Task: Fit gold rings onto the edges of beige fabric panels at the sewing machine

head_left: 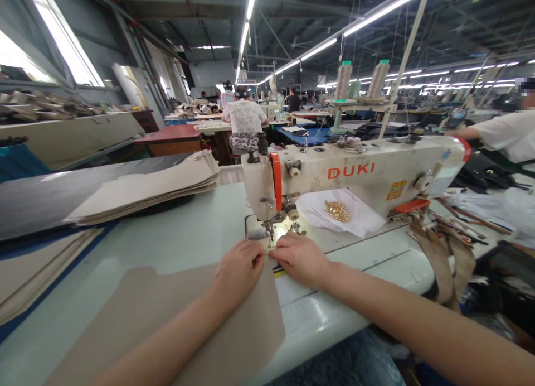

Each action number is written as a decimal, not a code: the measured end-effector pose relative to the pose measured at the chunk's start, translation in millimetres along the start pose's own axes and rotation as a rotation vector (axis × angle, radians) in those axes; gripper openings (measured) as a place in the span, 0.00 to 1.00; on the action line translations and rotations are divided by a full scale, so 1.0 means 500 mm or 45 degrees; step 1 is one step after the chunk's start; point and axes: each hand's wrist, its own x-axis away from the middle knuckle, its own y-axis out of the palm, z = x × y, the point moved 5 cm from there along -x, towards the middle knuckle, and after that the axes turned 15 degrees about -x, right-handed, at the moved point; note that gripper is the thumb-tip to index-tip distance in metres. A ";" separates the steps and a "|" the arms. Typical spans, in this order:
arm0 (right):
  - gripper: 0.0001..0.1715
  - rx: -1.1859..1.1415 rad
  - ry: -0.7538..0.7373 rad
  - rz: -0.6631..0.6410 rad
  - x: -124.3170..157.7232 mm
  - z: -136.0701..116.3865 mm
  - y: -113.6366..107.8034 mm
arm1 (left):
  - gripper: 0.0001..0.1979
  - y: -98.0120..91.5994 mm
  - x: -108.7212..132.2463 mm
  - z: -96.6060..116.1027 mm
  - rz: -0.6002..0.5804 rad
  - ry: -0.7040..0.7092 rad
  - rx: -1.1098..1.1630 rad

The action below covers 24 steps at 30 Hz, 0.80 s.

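Just in front of the needle of a white sewing machine [317,179], both my hands come close together. My left hand [240,266] is closed, fingers curled at the upper edge of a large beige fabric panel [167,313] that lies flat under my forearm. My right hand [298,257] is closed too, its thumb and fingertips pinched by the panel's corner near the presser foot [271,230]. What sits between the right fingertips is too small to make out. The machine's lamp lights the spot by the needle.
A white cloth [309,207] with small gold metal pieces [337,211] lies on the machine bed. Stacked beige panels [146,188] stand at the left. Brown straps [453,257] hang over the table's right end. Thread cones [344,80] rise behind. Other people sit farther back and at right.
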 end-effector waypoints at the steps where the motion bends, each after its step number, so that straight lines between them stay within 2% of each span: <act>1: 0.09 0.012 -0.012 0.003 -0.002 -0.001 0.000 | 0.08 -0.001 0.000 0.000 0.005 0.002 0.004; 11: 0.07 0.070 -0.059 -0.003 -0.001 -0.003 0.007 | 0.08 0.000 -0.002 -0.001 0.046 0.049 0.019; 15: 0.06 0.089 -0.090 -0.036 -0.001 -0.002 0.007 | 0.08 -0.002 -0.003 -0.002 0.009 0.054 0.018; 24: 0.07 0.136 -0.387 -0.330 0.065 -0.053 -0.048 | 0.08 0.000 -0.002 0.000 -0.043 0.035 0.015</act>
